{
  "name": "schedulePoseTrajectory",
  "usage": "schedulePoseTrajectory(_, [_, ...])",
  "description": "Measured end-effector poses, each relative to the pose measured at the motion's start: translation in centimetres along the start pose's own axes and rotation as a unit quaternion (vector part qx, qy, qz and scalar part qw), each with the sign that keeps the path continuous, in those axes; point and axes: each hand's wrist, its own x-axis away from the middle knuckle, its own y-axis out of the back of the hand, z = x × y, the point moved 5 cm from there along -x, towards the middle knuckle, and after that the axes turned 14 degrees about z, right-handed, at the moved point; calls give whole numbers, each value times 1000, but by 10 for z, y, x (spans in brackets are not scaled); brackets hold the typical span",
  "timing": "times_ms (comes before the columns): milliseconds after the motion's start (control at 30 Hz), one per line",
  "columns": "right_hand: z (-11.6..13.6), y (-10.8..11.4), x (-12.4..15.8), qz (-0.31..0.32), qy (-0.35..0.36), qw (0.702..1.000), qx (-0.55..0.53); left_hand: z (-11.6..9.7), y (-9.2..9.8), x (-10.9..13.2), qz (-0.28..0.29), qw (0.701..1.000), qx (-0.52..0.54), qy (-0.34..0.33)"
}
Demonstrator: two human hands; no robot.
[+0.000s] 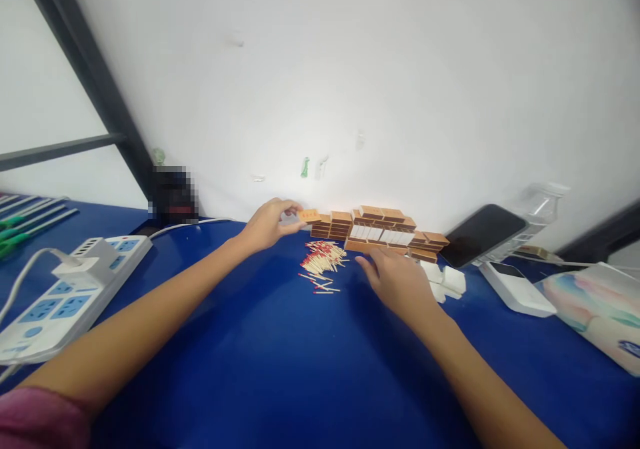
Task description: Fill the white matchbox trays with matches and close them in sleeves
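The left hand (273, 223) pinches one matchbox (309, 216) at its fingertips; the right hand (400, 279), thumb spread apart, is near one match pile (324, 260).

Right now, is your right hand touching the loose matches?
Apart. The head view shows a strip of blue table between the right hand and the nearest matches.

Thin wooden matches (325, 261) lie on the flat surface (280, 369), before stacked rectangular cardboard matchboxes (377, 224); left, a long plastic power strip (65, 307).
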Motion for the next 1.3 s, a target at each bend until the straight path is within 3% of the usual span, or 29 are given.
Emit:
schedulePoseTrajectory(133, [-27,12,-2,18,-65,998,9,-5,-12,-41,34,998,-32,-34])
schedulePoseTrajectory(267, [-74,28,2,-3,-183,983,15,-3,-23,-54,28,997,-72,-31])
schedulePoseTrajectory(433, [-146,36,18,-44,-349,935,-51,-13,-22,-36,1,994,-109,-15])
schedulePoseTrajectory(533, [-171,25,20,-12,-360,928,-99,-32,-18,-4,1,992,-125,-23])
schedulePoseTrajectory(667, [-180,9,13,17,-343,930,-130,-56,-21,50,52,987,-139,-62])
schedulePoseTrajectory(800, [-178,-7,0,48,-336,926,-165,-54,-24,86,71,986,-143,-56])
schedulePoseTrajectory(967, [-175,-17,-16,83,-318,919,-218,-41,-24,92,71,977,-190,-68])
schedulePoseTrajectory(1100, [-171,-16,-18,94,-319,911,-244,-43,-28,92,87,969,-213,-93])
schedulePoseTrajectory(1300, [-175,-1,-14,21,-288,920,-265,-56,-26,98,69,963,-226,-126])
